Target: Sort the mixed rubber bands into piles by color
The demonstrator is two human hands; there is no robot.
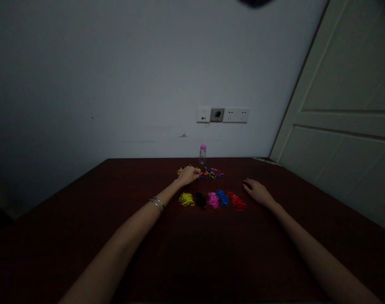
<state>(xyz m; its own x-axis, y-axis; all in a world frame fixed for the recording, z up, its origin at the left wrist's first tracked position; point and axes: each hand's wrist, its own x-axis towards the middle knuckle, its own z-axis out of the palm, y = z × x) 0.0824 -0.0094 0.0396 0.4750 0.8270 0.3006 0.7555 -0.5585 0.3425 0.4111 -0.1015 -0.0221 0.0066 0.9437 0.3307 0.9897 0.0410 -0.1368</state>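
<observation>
My left hand (188, 175) reaches into the far mixed pile of small coloured rubber bands (213, 172). Its thumb and fingertips are pinched together at the pile; whatever lies between them is too small to make out. Flat on the table to the right, my right hand (258, 192) rests with fingers stretched out, holding nothing. Nearer me lies a row of single-colour heaps: yellow bands (186, 199), black bands (200, 199), pink bands (213, 200), blue bands (223, 198) and red bands (237, 201). The red heap is closest to my right hand.
A small clear bottle with a pink top (202, 154) stands behind the mixed pile, near the wall. The dark red-brown table (192, 253) meets a pale wall (148, 84) bearing sockets (236, 115). A white panelled door (344, 126) stands at the right.
</observation>
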